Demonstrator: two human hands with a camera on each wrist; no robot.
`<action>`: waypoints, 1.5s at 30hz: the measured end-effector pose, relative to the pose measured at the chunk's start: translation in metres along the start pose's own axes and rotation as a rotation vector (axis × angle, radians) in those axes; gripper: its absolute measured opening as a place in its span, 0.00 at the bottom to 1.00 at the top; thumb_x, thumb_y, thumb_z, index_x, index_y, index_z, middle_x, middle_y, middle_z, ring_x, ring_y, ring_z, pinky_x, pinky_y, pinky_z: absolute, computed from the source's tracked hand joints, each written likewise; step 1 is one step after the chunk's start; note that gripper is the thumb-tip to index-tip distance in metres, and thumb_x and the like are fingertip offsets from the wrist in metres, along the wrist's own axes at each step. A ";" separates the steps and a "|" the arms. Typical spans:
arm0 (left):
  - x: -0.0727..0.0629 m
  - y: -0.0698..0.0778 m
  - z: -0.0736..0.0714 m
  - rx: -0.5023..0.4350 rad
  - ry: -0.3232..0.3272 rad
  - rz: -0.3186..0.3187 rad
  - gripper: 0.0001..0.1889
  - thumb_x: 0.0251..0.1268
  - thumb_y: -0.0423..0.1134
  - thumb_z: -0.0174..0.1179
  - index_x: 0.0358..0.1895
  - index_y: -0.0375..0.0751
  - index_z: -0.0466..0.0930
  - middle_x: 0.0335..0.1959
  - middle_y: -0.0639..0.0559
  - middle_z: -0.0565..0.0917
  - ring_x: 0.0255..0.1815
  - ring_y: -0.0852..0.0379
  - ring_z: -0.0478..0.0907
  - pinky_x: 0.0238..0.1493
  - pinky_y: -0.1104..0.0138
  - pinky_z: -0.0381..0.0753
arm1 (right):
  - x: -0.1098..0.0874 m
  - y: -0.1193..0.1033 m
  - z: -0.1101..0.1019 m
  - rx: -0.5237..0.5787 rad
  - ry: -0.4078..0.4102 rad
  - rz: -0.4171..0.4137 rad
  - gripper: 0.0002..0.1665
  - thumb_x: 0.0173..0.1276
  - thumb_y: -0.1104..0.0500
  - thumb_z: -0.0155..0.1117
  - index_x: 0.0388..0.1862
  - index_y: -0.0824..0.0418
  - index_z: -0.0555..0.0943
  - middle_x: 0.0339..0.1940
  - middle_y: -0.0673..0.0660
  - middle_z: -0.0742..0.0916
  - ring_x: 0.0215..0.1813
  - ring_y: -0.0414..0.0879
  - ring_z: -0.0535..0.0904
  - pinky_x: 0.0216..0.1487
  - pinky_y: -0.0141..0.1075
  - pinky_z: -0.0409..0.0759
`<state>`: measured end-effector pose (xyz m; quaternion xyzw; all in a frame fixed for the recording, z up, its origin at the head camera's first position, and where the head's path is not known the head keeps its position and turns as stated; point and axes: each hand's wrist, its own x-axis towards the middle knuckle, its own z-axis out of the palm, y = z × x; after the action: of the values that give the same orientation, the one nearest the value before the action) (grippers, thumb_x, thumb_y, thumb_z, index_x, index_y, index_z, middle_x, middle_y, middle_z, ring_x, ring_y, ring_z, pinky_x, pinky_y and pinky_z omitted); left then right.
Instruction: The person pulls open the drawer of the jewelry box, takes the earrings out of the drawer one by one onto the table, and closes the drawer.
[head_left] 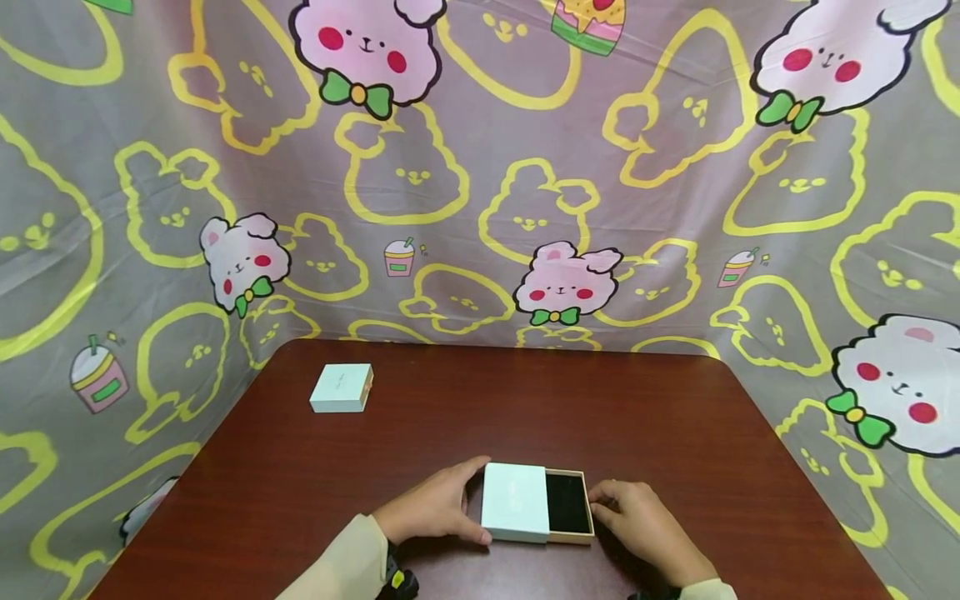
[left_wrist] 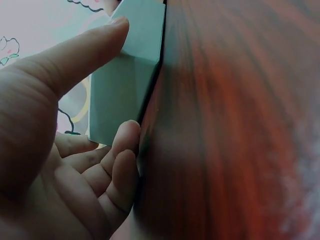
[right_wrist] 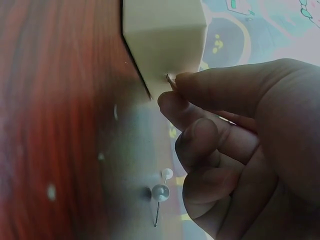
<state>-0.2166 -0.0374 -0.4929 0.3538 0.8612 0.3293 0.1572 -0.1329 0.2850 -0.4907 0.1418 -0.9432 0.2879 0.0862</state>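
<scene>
A pale mint drawer-style gift box (head_left: 515, 502) lies on the table with its inner tray (head_left: 568, 503) slid partly out to the right, showing a black lining. My left hand (head_left: 438, 506) holds the outer sleeve from its left end, the thumb (left_wrist: 95, 52) along the near side. At the tray's right end my right hand (head_left: 637, 521) pinches a small pull tab (right_wrist: 171, 82) between thumb and forefinger, its other fingers curled. Beneath that hand, in the right wrist view, a pearl-like ball (right_wrist: 160, 193) on a thin metal pin shows, with a smaller white ball beside it.
A second mint box (head_left: 342, 388), closed, stands at the back left of the dark red-brown table (head_left: 540, 408). Cartoon-printed cloth (head_left: 450, 250) hangs around the table's back and sides.
</scene>
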 end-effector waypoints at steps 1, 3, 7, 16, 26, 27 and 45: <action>0.000 0.001 0.000 0.014 0.000 0.000 0.59 0.39 0.63 0.76 0.74 0.40 0.57 0.60 0.50 0.75 0.55 0.59 0.75 0.54 0.59 0.74 | 0.000 0.000 0.000 -0.002 0.004 -0.005 0.07 0.62 0.63 0.70 0.32 0.50 0.85 0.30 0.39 0.84 0.30 0.31 0.76 0.30 0.33 0.75; 0.000 0.001 0.000 0.042 0.005 0.000 0.59 0.38 0.64 0.76 0.74 0.40 0.58 0.69 0.49 0.68 0.66 0.57 0.66 0.62 0.56 0.67 | 0.000 -0.001 0.000 -0.008 0.010 -0.009 0.07 0.62 0.63 0.70 0.32 0.49 0.85 0.30 0.39 0.84 0.30 0.32 0.76 0.30 0.34 0.75; 0.001 0.003 0.001 0.062 -0.002 -0.006 0.59 0.38 0.64 0.76 0.74 0.40 0.58 0.69 0.48 0.68 0.68 0.54 0.65 0.63 0.55 0.66 | -0.001 -0.001 0.000 -0.028 0.018 -0.008 0.07 0.61 0.63 0.71 0.31 0.49 0.85 0.29 0.39 0.84 0.30 0.32 0.76 0.30 0.34 0.75; 0.004 0.006 0.003 0.079 -0.009 -0.014 0.59 0.39 0.64 0.76 0.74 0.39 0.58 0.70 0.47 0.67 0.69 0.53 0.64 0.64 0.54 0.65 | -0.002 0.001 -0.002 -0.042 0.027 -0.008 0.07 0.61 0.63 0.71 0.30 0.50 0.85 0.29 0.39 0.84 0.30 0.32 0.76 0.30 0.34 0.75; 0.007 0.010 0.006 0.099 -0.010 -0.015 0.59 0.38 0.62 0.77 0.74 0.39 0.58 0.69 0.48 0.67 0.68 0.54 0.64 0.64 0.56 0.65 | -0.002 0.001 -0.001 -0.048 0.032 -0.007 0.05 0.61 0.62 0.71 0.30 0.51 0.85 0.29 0.38 0.84 0.30 0.31 0.75 0.31 0.33 0.75; 0.008 0.010 0.007 0.097 -0.010 -0.015 0.59 0.38 0.62 0.77 0.74 0.39 0.58 0.69 0.48 0.67 0.68 0.54 0.64 0.64 0.55 0.65 | -0.002 0.001 -0.001 -0.047 0.035 -0.006 0.05 0.61 0.62 0.71 0.30 0.51 0.85 0.29 0.38 0.83 0.30 0.31 0.75 0.31 0.33 0.75; 0.013 0.012 0.009 0.123 -0.015 0.000 0.59 0.39 0.64 0.76 0.74 0.38 0.58 0.70 0.47 0.67 0.69 0.53 0.64 0.64 0.56 0.65 | -0.001 0.001 -0.003 -0.048 0.018 -0.011 0.07 0.61 0.63 0.71 0.30 0.51 0.85 0.29 0.39 0.83 0.30 0.31 0.75 0.30 0.34 0.75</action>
<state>-0.2150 -0.0175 -0.4920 0.3651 0.8787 0.2729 0.1417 -0.1318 0.2873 -0.4892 0.1424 -0.9481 0.2661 0.0998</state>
